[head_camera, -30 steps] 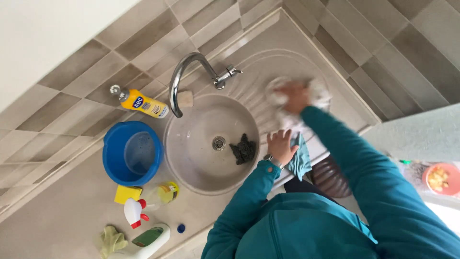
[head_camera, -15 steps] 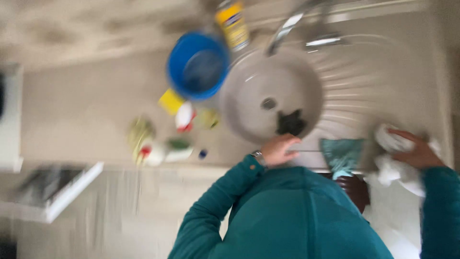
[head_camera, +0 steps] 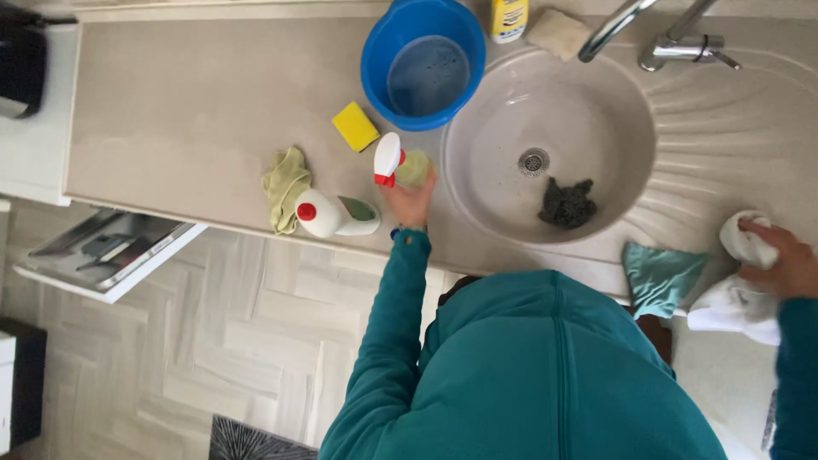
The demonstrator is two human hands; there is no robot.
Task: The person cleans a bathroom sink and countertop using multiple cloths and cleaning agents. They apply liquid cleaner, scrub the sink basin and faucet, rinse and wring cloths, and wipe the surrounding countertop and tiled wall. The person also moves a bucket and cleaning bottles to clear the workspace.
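My left hand (head_camera: 411, 200) reaches across the counter and closes around a clear spray bottle (head_camera: 400, 164) with a white and red trigger head, just left of the round sink (head_camera: 477, 200). My right hand (head_camera: 782, 260) rests at the far right edge of the drainboard, gripping a white cloth (head_camera: 737, 294). A teal cloth (head_camera: 659, 274) lies between my hands on the counter edge. A dark scouring pad (head_camera: 567, 203) sits in the sink beside the drain.
A blue bucket (head_camera: 381, 77), a yellow sponge (head_camera: 355, 126), a white bottle with a red cap (head_camera: 332, 214) lying down and a pale green rag (head_camera: 285, 185) stand on the beige counter. A yellow bottle (head_camera: 509, 17) and a faucet (head_camera: 665, 34) are at the back.
My left hand left the sink's front rim and moved left onto the spray bottle. My right hand drew the white cloth back to the counter's right edge. The view swung left.
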